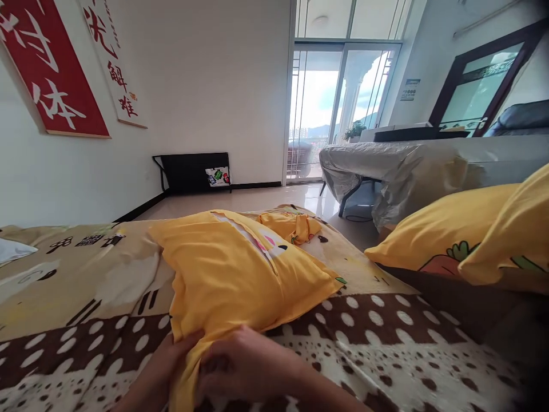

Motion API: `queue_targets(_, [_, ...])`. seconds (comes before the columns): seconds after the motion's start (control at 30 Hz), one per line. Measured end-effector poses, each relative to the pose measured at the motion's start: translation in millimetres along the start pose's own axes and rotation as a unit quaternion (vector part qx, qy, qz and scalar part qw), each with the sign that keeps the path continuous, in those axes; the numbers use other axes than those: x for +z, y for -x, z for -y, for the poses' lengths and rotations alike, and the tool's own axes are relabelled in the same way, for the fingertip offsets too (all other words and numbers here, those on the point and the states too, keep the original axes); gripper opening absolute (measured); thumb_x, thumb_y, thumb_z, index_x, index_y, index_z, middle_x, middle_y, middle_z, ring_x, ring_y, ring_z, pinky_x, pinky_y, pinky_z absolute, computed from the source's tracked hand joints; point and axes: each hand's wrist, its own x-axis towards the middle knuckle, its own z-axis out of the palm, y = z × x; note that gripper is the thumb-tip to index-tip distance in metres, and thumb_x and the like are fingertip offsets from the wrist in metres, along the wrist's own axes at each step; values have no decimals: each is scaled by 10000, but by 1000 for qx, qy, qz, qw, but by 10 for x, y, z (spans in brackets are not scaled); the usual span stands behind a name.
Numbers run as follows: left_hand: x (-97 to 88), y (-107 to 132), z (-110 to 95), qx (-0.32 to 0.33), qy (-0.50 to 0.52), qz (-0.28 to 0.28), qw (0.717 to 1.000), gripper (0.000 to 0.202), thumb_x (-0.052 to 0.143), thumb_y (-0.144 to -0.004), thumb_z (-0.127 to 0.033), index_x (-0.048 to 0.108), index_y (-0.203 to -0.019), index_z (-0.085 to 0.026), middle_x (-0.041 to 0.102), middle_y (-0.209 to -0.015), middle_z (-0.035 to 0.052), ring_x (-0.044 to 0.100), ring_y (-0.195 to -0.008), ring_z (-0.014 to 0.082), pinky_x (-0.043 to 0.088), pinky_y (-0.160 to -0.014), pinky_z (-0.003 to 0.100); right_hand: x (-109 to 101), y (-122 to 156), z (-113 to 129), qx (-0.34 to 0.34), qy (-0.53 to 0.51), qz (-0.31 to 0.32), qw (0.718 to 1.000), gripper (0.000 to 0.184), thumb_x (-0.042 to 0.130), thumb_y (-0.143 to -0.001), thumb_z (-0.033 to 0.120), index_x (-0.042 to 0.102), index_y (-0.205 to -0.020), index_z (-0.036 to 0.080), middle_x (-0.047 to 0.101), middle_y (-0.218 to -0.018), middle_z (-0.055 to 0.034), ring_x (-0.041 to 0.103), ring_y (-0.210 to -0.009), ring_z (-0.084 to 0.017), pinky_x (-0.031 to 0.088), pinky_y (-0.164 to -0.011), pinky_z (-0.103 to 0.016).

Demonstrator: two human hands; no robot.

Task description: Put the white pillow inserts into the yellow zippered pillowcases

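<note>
A yellow pillow [223, 274] in its pillowcase lies before me on a patterned blanket [124, 269]. A slit across its upper face shows part of a white and pink print. At the near corner, my left hand [165, 366] grips the pillowcase edge, thumb on top of the fabric. My right hand [244, 363] is closed at the same corner, just to the right, its fingers curled against the cloth. A strip of yellow fabric hangs down between the two hands. Some fingertips are hidden by the cloth and the hand itself.
A bundled yellow cloth [295, 226] lies beyond the pillow. More yellow pillows [450, 229] with carrot prints rest at the right, on something dark. Farther back stand a plastic-covered table [377, 154] and a black folded frame [193, 171] against the wall.
</note>
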Motion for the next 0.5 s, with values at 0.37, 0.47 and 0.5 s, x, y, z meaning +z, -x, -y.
queue_targets(0.37, [130,110,189,-11,-6,72,997,901,781,-608,-429,389,-1372,-156,645,-1184,140,631,-1032,331,535,-855,389,-1420,546,-1599,359,123,-450,808,356,451,-769,463,654,-716,176,689,-779,-131,616,-816,-271,447,-740,-368])
queue_targets(0.47, [102,27,191,16,-38,103,994,833,822,-525,-363,510,-1269,-155,660,-1158,132,641,-1007,323,524,-886,391,-1352,564,-1762,342,87,-436,828,438,408,-756,549,578,-566,194,639,-607,-79,593,-645,-217,432,-594,-295])
queue_targets(0.5, [54,7,186,26,-45,111,992,803,825,-504,-366,546,-1229,-161,667,-1146,124,643,-1000,321,522,-887,392,-1349,562,-1770,337,78,-441,828,470,390,-750,583,577,-578,187,633,-610,-76,584,-633,-208,422,-574,-285])
